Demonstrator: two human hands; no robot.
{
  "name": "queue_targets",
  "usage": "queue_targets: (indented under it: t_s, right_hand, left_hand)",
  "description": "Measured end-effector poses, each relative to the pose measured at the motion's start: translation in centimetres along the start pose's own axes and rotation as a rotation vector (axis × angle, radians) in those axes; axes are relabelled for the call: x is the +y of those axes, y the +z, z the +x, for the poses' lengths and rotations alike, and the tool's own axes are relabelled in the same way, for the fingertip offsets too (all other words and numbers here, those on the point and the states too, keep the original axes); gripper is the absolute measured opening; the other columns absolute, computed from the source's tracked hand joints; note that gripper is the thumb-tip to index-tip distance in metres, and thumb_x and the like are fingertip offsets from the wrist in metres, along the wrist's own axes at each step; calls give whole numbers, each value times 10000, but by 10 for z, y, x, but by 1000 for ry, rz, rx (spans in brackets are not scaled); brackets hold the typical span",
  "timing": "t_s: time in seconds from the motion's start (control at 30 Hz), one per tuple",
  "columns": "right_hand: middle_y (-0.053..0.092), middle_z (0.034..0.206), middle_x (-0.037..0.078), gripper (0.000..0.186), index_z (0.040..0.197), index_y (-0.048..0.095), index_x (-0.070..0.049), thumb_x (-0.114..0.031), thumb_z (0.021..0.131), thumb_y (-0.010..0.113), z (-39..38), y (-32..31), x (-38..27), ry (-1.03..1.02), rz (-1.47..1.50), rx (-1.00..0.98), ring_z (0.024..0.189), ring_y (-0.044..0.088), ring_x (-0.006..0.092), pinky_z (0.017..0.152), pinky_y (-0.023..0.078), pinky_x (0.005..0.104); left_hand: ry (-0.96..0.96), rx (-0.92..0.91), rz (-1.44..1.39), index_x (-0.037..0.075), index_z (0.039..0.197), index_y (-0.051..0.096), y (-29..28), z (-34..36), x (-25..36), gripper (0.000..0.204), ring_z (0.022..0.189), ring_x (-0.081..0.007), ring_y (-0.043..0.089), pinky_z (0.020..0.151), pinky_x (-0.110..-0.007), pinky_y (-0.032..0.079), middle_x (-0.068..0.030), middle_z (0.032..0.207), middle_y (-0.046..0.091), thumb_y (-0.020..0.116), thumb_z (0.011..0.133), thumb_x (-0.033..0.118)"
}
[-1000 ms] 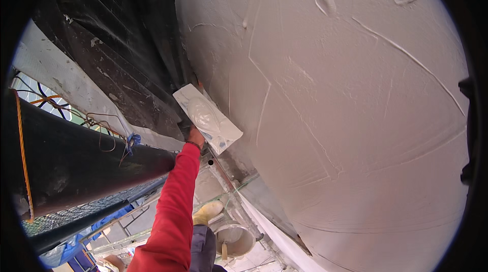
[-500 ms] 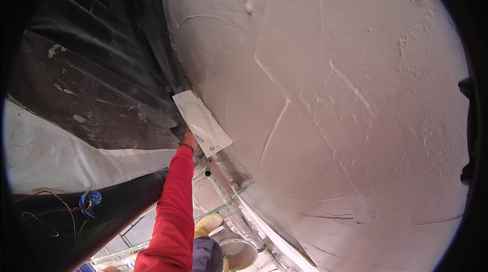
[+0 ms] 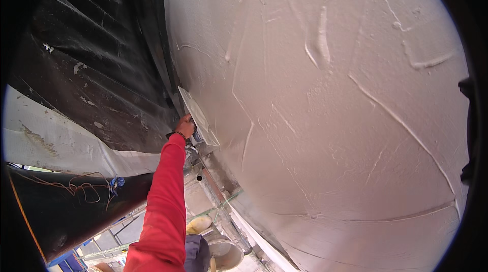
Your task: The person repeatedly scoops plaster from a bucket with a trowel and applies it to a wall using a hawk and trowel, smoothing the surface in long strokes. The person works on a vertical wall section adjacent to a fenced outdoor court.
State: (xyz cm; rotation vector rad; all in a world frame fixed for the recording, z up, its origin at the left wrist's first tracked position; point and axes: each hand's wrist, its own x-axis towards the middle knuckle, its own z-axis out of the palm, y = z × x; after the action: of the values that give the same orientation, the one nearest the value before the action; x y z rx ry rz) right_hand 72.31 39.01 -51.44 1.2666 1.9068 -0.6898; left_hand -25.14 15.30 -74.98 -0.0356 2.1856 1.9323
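My left hand (image 3: 185,125), at the end of a red sleeve, is closed on a flat rectangular trowel (image 3: 202,115) smeared with pale plaster. The trowel is tilted nearly edge-on, its face at the left border of a large pale plastered surface (image 3: 325,119) with ridges and streaks; whether they touch I cannot tell. Dark sheeting (image 3: 86,28) hangs right beside the hand. My right hand is not in view.
A thick black pipe (image 3: 76,211) with loose wire and an orange rope runs at lower left, under white sheeting (image 3: 46,134). Below are a yellow boot (image 3: 197,225), a bucket (image 3: 229,251) and scaffold bars (image 3: 223,226). A pale strip (image 3: 264,244) edges the plastered surface.
The trowel has turned from face-up, showing its heap of plaster, to nearly edge-on toward the plastered surface. My left hand has moved slightly up and left, and the view has shifted.
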Motion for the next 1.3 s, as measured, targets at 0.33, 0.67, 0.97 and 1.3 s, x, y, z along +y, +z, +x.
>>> queue_targets:
  t_s: [0.33, 0.67, 0.97, 1.3]
  right_hand:
    - [748, 1055, 187, 401, 1339, 647, -204, -441, 1016, 655, -1, -38, -50, -87, 138, -33, 953, 716, 345, 833, 565, 451]
    - [748, 1087, 228, 349, 1195, 724, -102, -333, 933, 735, -23, -82, -110, -304, 197, 183, 1017, 717, 385, 905, 570, 459]
    - [701, 1244, 250, 431, 1251, 696, -68, -369, 943, 696, -26, -79, -107, -381, 128, 177, 1197, 638, 449, 1007, 527, 498]
    - [717, 1219, 260, 582, 1253, 664, -42, -509, 907, 707, 18, -65, -75, -295, 12, 275, 1147, 679, 459, 1013, 535, 516]
  left_hand:
    - [0, -1, 291, 33, 1164, 735, -33, -3, 200, 291, 982, -308, 710, 919, -403, 515, -188, 1023, 761, 655, 960, 224]
    - [304, -104, 996, -11, 1137, 755, -53, -6, 382, 405, 1192, -418, 660, 1046, -455, 524, -254, 1243, 705, 667, 925, 321]
    - [262, -72, 859, 62, 1082, 801, -41, -85, 534, 287, 999, -351, 740, 865, -450, 601, -189, 1067, 756, 616, 927, 219]
    - [450, -67, -497, -28, 1183, 688, -7, -282, 629, 235, 843, -142, 679, 720, -301, 558, -64, 1012, 727, 543, 1013, 44]
